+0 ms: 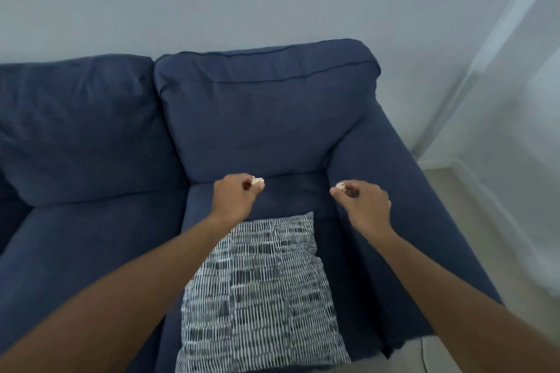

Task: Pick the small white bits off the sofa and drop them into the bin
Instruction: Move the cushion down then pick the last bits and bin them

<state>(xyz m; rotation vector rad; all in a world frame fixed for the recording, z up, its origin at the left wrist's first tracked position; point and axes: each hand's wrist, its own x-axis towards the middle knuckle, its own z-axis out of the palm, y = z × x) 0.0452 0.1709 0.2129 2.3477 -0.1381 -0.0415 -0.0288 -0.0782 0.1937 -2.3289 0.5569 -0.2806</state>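
Observation:
Both arms reach out over the right seat of a dark blue sofa (91, 245). My left hand (233, 197) is closed, pinching a small white bit (257, 181) between thumb and fingertips, just in front of the back cushion. My right hand (365, 203) is closed too, pinching another white bit (341, 185) close to the inner side of the right armrest (424, 206). No other loose white bits show on the fabric. The bin is not in view.
A black-and-white patterned cushion (260, 291) lies on the seat below my hands. Two back cushions (266, 112) stand against a pale wall. Light floor and a skirting board (472, 179) run along the right of the sofa.

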